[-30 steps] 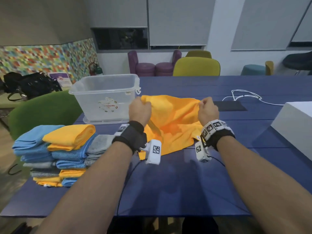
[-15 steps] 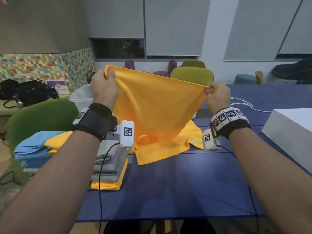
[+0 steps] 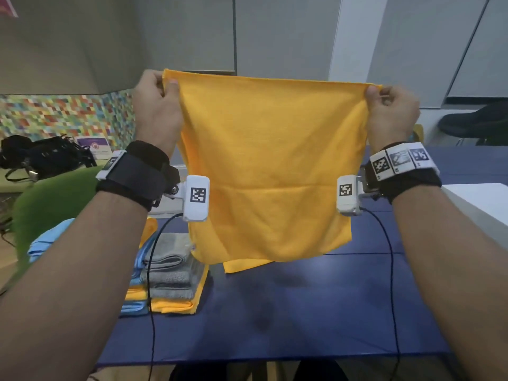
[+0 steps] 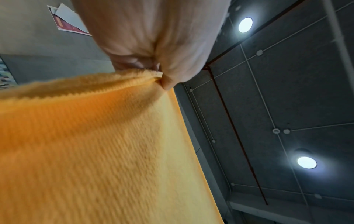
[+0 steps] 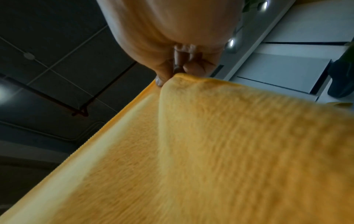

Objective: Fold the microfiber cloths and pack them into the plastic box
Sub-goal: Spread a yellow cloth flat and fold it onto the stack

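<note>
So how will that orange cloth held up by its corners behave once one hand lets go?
Probably floppy: the orange microfiber cloth hangs as a limp sheet from corners pinched by the left hand and right hand, creased across the middle. Likely light, since fingertip pinches carry it. Its fuzzy pile suggests it won't slip easily.

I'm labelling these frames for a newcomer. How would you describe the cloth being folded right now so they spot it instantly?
Above the blue table, the left hand and right hand each pinch a top corner of the orange cloth. Unlike the folded cloths stacked at left, it hangs open in the air.
</note>
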Demonstrator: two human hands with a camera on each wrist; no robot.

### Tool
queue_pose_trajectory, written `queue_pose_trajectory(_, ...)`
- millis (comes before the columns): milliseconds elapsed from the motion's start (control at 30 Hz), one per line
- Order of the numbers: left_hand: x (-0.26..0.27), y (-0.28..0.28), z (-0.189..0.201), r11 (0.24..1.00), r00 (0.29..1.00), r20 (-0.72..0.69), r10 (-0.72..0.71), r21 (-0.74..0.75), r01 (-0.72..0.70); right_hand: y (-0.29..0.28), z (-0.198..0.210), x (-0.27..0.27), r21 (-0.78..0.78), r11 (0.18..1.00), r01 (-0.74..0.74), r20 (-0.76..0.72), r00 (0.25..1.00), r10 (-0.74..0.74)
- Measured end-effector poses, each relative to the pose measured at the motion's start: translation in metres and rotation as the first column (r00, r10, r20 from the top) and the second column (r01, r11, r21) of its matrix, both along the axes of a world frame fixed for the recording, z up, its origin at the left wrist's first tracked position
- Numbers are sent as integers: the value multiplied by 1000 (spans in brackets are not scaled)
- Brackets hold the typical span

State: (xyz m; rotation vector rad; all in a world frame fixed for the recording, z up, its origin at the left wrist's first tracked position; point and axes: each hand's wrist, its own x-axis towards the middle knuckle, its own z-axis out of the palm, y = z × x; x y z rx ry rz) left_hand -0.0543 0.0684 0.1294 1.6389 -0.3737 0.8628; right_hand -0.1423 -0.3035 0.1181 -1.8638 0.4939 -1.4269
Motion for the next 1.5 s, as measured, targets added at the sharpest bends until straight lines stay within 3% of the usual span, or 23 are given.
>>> queue_pose_trajectory(133, 6, -3, -26, 983, 984, -179, -15, 177, 47, -9, -15, -6, 61, 998, -13, -171, 985, 24)
queue_pose_trajectory(300, 17, -8, -72, 889, 927, -375, 4, 426, 168, -25, -61, -15, 102, 994, -35, -363, 929, 70)
queue_pose_trajectory(400, 26, -10, -96, 906, 899, -438, 4, 382, 182, -32, -91, -21, 215, 970, -118, -367, 910, 192)
queue_pose_trajectory(500, 27, -11, -111, 940, 857, -516, -3, 290, 178, -43, -113, -23, 171, 965, -197, -364, 898, 248)
queue_pose_trajectory(700, 1, -21, -130, 937, 778, -589, -219, 95, 336, -58, -152, -31, 179, 931, -318, -374, 853, 363)
queue_pose_trajectory(767, -8, -21, -141, 936, 761, -608, -226, 81, 342, -74, -174, -30, 156, 925, -346, -435, 817, 379)
queue_pose_trajectory(867, -25, -24, -166, 924, 737, -660, -142, 178, 338, -72, -192, -43, 85, 934, -346, -576, 748, 329)
queue_pose_trajectory(967, -38, -27, -197, 870, 705, -709, 12, 355, 342, -56, -204, -63, 68, 932, -355, -747, 602, 283)
queue_pose_trajectory(1133, -50, -37, -246, 626, 693, -644, 325, 695, 352, -57, -238, -76, 105, 953, -283, -924, 327, 199)
queue_pose_trajectory(1233, -64, -45, -259, 511, 643, -644, 414, 749, 422, -58, -256, -77, 123, 965, -231, -961, 215, 174)
queue_pose_trajectory(1333, -73, -51, -266, 505, 605, -650, 459, 751, 424, -51, -259, -75, 171, 973, -157, -958, 205, 202)
queue_pose_trajectory(1500, -80, -58, -273, 589, 528, -704, 475, 700, 404, -43, -265, -69, 287, 950, -124, -891, 329, 312)
